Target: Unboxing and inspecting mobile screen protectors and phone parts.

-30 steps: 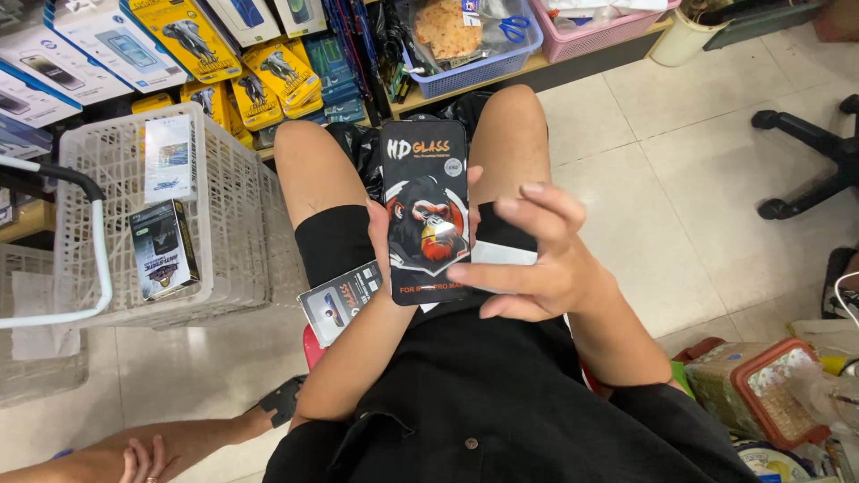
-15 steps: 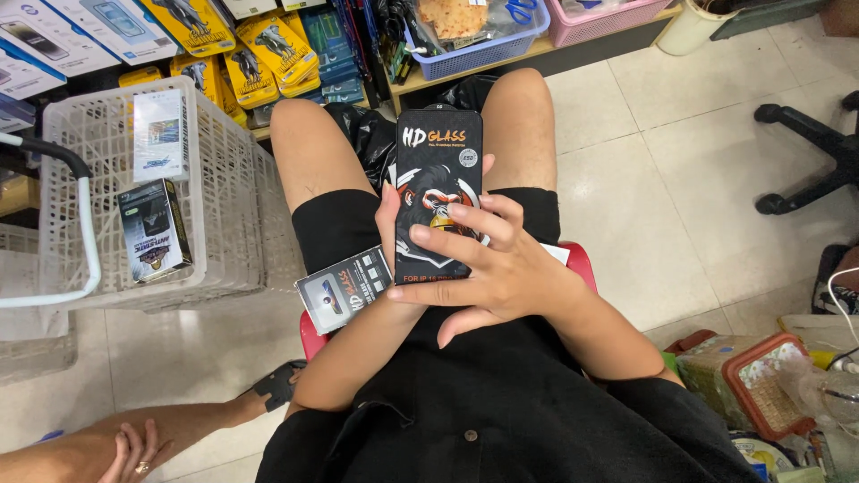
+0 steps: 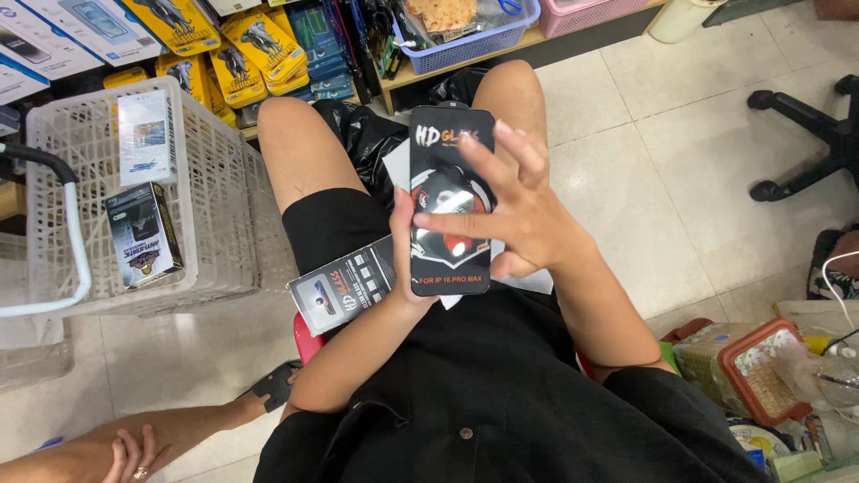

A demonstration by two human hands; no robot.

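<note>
The pack (image 3: 450,201), a tall black glossy box with a red and white picture on its face, stands upright over my lap, between my bare knees. My right hand (image 3: 519,210) lies across its front, fingers spread wide and pressing on it. My left hand (image 3: 403,228) grips it from behind, thumb on the left edge. A second dark box (image 3: 344,286) rests on my left thigh. A white basket (image 3: 134,192) stands to my left, holding small boxes.
</note>
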